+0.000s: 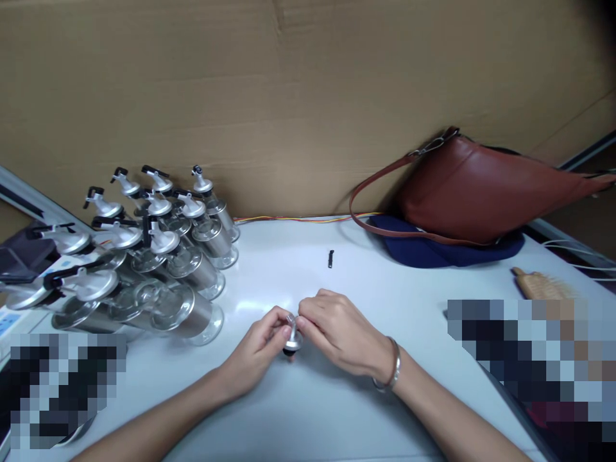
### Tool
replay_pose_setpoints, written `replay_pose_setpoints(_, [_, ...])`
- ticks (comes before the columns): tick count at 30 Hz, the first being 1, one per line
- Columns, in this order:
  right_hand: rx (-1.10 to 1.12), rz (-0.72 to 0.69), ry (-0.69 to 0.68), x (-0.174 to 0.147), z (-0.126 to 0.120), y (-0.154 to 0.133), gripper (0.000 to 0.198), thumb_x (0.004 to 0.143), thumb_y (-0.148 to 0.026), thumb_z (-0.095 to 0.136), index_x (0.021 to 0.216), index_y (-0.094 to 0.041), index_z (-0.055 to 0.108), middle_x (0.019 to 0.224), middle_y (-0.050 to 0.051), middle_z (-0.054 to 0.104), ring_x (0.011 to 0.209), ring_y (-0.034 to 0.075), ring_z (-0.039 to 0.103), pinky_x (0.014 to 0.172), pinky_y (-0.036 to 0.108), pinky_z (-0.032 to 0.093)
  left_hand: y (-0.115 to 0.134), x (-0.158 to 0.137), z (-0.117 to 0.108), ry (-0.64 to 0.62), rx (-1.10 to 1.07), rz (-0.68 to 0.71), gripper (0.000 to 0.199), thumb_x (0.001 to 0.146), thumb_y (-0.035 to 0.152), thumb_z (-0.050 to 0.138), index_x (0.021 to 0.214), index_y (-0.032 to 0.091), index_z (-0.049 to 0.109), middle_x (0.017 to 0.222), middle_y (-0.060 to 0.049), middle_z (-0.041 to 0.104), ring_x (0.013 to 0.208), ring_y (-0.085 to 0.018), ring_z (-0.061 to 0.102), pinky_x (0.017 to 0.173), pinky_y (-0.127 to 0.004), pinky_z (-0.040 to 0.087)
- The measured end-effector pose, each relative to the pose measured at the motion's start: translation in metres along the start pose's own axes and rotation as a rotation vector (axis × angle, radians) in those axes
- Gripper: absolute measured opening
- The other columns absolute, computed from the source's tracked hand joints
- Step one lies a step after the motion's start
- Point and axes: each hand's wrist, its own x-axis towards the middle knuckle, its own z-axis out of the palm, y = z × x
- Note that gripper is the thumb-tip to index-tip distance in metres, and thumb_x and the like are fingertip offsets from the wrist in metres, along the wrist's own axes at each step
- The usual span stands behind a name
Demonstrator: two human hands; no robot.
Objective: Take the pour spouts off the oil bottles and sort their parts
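Observation:
A silver bottle pourer [292,344] with a black stopper underneath is between my hands, above the white table [289,417]. My left hand [255,353] is closed around its left side with thumb and fingers. From the right, my right hand [344,333] pinches at the spout, its fingers curled; whatever small part lies under those fingertips is hidden. Beyond my hands, a small black lever [330,258] lies alone on the table. To the left stand several glass bottles [212,237] with metal sleeves, most topped by silver pourers with black levers. One front bottle [185,311] shows a bare glass neck.
A brown leather bag [462,186] rests on a dark blue cap [409,250] at the back right. Near the right edge lies a wooden brush [543,282]. Thin red and yellow wires [298,220] run along the cardboard wall [289,102]. Blurred patches cover both lower corners.

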Motion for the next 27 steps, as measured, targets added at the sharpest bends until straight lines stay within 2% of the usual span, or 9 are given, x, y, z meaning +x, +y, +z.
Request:
replay_pose_setpoints(7, [0.050,-0.029,0.071,0.001,0.002,-0.001,0.031,0.093,-0.023,0.034,0.062,-0.021,0.034,0.054,-0.004,0.045,0.049,0.011,0.035,0.057,0.024,0.031,0.007,0.001,0.003,0.024,0.039,-0.003,0.040,0.088,0.058,0.041,0.085,0.018,0.048,0.073,0.002,0.049,0.067,-0.014,0.050,0.067,-0.027,0.044])
replay_pose_setpoints(12, [0.058,-0.045,0.117,0.000,0.006,0.001,0.032,0.093,-0.020,0.034,0.061,-0.021,0.032,0.051,-0.006,0.041,0.047,0.010,0.030,0.055,0.023,0.029,0.003,-0.001,0.002,0.016,0.079,0.019,0.032,0.092,0.049,0.040,0.090,0.019,0.048,0.076,0.001,0.050,0.069,-0.013,0.051,0.072,-0.027,0.043])
replay_pose_setpoints(17, [0.031,-0.045,0.139,0.001,0.006,0.003,0.033,0.093,-0.020,0.035,0.061,-0.020,0.035,0.052,-0.005,0.043,0.047,0.010,0.031,0.055,0.023,0.029,-0.005,-0.001,0.001,0.034,0.008,-0.012,0.030,0.088,0.048,0.050,0.097,0.020,0.048,0.088,-0.001,0.049,0.080,-0.015,0.049,0.074,-0.027,0.045])
replay_pose_setpoints(21, [0.044,-0.041,0.138,0.000,0.004,0.004,0.033,0.093,-0.020,0.036,0.060,-0.020,0.035,0.051,-0.005,0.042,0.047,0.010,0.031,0.054,0.023,0.029,-0.006,0.001,-0.001,0.035,0.022,-0.012,0.033,0.080,0.045,0.063,0.097,0.019,0.053,0.085,-0.001,0.050,0.080,-0.016,0.048,0.075,-0.027,0.041])
replay_pose_setpoints(27, [0.081,-0.003,0.093,-0.001,0.003,0.004,0.034,0.093,-0.020,0.038,0.058,-0.020,0.035,0.051,-0.005,0.042,0.047,0.010,0.031,0.054,0.023,0.029,-0.002,0.003,-0.003,-0.007,0.057,0.017,0.037,0.071,0.048,0.070,0.087,0.015,0.063,0.078,-0.002,0.057,0.075,-0.016,0.049,0.074,-0.027,0.038])
